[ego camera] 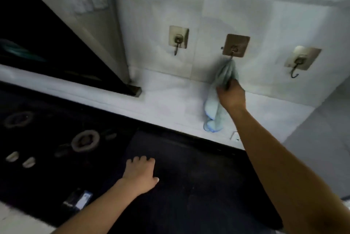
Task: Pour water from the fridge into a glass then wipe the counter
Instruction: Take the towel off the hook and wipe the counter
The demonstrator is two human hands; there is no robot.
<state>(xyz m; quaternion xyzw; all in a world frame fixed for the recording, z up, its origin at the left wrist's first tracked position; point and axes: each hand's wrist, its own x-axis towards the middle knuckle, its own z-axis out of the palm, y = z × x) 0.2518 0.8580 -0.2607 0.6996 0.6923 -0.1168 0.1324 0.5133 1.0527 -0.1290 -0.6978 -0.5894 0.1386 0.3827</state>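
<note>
1. We take the middle hook (234,49) on the tiled wall as our landmark. The pale blue cloth (216,105) hangs from it, draping straight down the tiles to just above the dark counter (189,186).

2. Our right hand (231,96) is just below that hook, fingers closed around the upper part of the cloth. We judge the step to be taking the cloth for wiping, though whether it is coming off or going on the hook cannot be told.

3. To free it cleanly we should lift the gathered top up and off the hook's tip, not tug downward; a downward pull could strain the adhesive plate behind the hook.

4. Our left hand (141,174) rests well below and left of the hook on the counter, fingers loosely curled, holding nothing. It steadies us while we reach.

5. Empty hooks sit on either side of the middle one. No glass or water is in view.
</note>
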